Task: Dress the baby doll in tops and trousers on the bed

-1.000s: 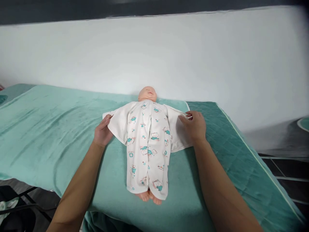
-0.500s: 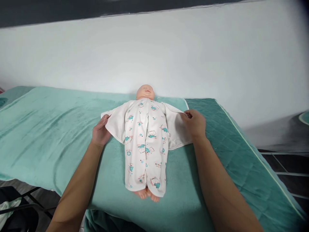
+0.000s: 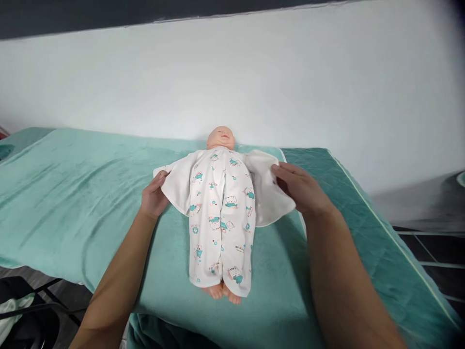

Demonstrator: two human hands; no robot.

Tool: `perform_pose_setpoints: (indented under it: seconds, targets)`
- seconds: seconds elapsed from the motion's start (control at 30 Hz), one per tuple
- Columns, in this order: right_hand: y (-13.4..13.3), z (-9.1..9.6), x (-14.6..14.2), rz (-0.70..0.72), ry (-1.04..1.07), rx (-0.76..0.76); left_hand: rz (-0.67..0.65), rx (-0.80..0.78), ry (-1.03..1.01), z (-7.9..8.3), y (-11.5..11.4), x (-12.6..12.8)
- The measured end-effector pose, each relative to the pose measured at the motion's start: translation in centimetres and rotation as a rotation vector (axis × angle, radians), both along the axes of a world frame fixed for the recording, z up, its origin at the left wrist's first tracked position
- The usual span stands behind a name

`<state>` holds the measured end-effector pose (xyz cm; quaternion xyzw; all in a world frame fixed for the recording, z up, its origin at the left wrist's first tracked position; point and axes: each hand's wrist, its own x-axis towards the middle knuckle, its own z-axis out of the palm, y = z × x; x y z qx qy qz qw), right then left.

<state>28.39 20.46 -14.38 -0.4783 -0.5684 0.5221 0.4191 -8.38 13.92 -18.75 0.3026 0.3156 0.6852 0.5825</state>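
Note:
A baby doll (image 3: 221, 137) lies on its back, head toward the wall and feet toward me. It wears a white baby outfit (image 3: 220, 218) printed with small teal animals, its side panels spread out like wings. At the left, my left hand (image 3: 155, 195) is closed on the edge of the left panel (image 3: 178, 180). My right hand (image 3: 298, 186) pinches the right panel (image 3: 268, 189), which is lifted and turned so its plain white side shows. The doll's bare feet (image 3: 223, 292) stick out below the outfit; its arms are hidden.
The doll rests on a light green blanket (image 3: 90, 194) over a bed. A darker green quilted cover (image 3: 356, 242) lies to the right. Behind stands a white wall (image 3: 232, 72). At the lower left is a black chair or frame (image 3: 32, 305) with pale cloth on it.
My right hand has turned and shifted slightly right, raising the right panel so its outer edge lifts and flares. My left hand keeps its hold nearly in place.

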Motion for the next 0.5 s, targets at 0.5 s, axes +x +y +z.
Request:
perform_pose_setpoints:
  seconds: [0.5]
  targets:
    - [-1.6, -2.3, -6.2, -0.046, 0.016, 0.544, 0.029, 0.005, 0.047, 0.1, -0.4, 0.1]
